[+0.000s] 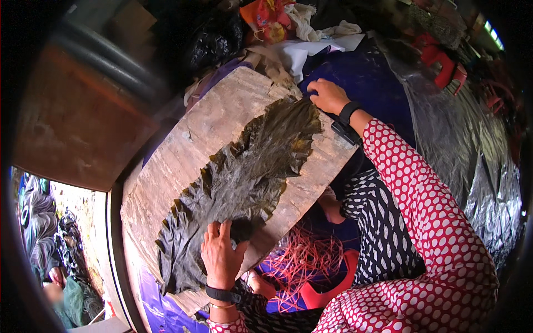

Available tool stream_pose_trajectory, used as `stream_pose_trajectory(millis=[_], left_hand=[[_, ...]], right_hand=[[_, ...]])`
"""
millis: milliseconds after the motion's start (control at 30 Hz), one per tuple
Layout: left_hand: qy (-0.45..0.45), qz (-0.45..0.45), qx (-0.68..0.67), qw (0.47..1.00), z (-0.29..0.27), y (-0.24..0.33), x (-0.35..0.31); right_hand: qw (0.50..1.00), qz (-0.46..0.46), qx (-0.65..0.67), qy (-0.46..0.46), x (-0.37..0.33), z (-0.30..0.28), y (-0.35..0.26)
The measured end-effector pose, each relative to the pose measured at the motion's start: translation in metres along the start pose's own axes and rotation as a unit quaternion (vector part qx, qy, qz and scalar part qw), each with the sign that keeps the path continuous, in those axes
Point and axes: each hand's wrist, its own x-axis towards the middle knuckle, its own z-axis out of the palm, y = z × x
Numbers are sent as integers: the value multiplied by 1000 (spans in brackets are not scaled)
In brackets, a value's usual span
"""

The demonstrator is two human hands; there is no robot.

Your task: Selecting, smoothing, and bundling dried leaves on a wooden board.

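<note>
A long, dark green, wet sheet of seaweed lies spread along a pale, worn wooden board. My left hand presses flat on the near end of the sheet, fingers spread, a dark band on the wrist. My right hand rests on the far tip of the sheet at the board's edge, fingers curled down on it; a black wrist strap and a red sleeve with white dots follow behind it.
A bundle of thin red strings lies below the board by a red tub. Blue tarp, white cloth, black bags and a red stool sit beyond. More dark seaweed is piled at the lower left.
</note>
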Motion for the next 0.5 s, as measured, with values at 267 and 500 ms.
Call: stream_pose_trajectory(millis=[267,500], left_hand=[[103,82,-297,946,-53,44,2],[22,373,-621,689,-73,89,-39]], right_hand=[[973,-225,44,14,-27,-28,-66],[941,-283,160,-89,-82,-21,-143]])
